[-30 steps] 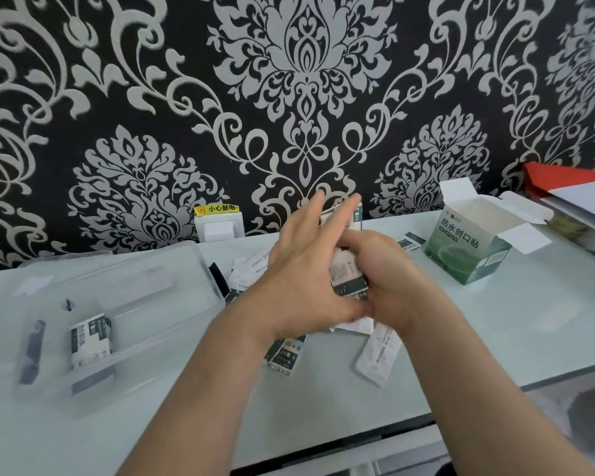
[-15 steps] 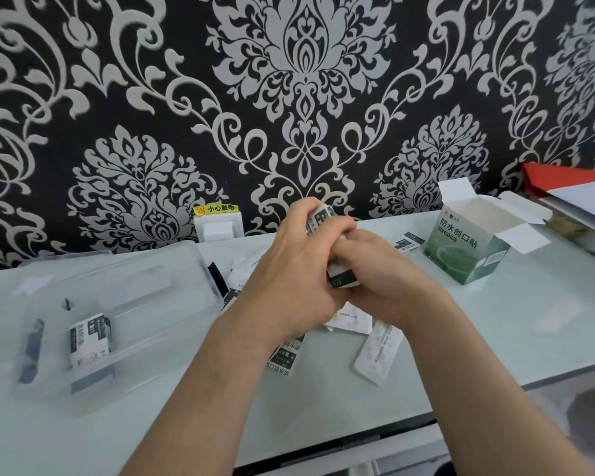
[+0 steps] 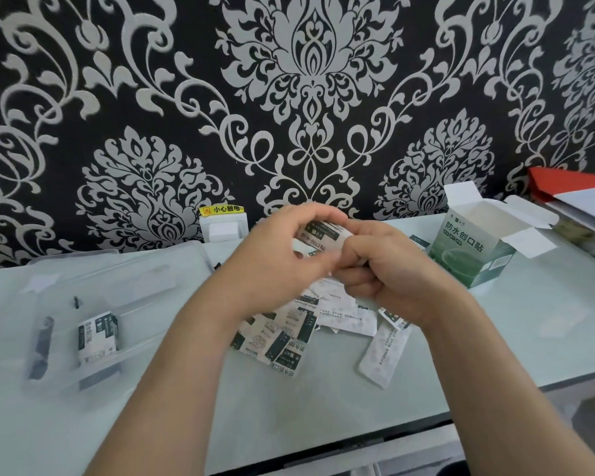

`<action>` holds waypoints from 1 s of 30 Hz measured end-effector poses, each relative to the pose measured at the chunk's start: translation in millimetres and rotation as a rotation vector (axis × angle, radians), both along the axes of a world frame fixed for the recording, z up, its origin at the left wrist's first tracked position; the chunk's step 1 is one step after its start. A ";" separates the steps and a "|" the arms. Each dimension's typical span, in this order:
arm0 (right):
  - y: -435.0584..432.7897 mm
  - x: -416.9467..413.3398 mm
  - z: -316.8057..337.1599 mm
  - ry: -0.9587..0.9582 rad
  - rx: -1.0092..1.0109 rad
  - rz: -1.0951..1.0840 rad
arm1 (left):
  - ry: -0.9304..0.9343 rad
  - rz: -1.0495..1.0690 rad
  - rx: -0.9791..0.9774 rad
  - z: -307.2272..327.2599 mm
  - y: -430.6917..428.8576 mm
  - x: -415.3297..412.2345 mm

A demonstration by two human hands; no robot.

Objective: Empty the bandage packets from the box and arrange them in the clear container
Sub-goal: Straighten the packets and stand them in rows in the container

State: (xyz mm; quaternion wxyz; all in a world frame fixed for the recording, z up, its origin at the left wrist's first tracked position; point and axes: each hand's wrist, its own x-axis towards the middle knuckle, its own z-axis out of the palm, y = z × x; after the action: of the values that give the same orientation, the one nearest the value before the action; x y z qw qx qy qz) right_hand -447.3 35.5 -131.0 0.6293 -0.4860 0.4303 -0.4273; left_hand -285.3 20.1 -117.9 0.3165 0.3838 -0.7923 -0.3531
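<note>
Bandage packets (image 3: 318, 237), small stack: being gripped above the table (image 3: 323, 407) between left hand (image 3: 275, 262) and right hand (image 3: 389, 269), fingers of both curling round it. Loose packets (image 3: 282, 334): lying scattered beneath the hands. Box (image 3: 471, 249): standing open-flapped at right. Clear container (image 3: 93, 286): sitting at left, holding one bundle (image 3: 97, 334).

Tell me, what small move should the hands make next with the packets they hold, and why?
Probably carry the held packets left into the clear container, beside the stack already there. The left hand and right hand grip them as one bundle above the table; other packets lie loose below.
</note>
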 end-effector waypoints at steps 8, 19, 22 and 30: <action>4.7 19.1 8.4 -0.069 -0.011 0.251 | 0.150 0.028 0.104 3.9 -1.9 23.0; 3.5 88.8 16.0 0.597 -0.508 -0.075 | -0.019 0.361 -0.117 9.5 -5.9 96.0; -0.6 116.8 16.2 0.580 -0.487 -0.078 | -0.020 0.368 -0.118 11.2 -2.2 119.7; -23.7 183.1 14.7 0.714 -0.280 0.190 | -0.137 0.475 -0.080 -6.8 -3.7 175.7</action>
State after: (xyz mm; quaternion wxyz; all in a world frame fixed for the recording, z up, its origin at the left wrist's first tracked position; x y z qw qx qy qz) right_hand -264.2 11.8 -116.3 0.4046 -0.7228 0.5127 -0.2258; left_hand -109.6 16.4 -124.7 0.3509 0.5697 -0.7128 -0.2104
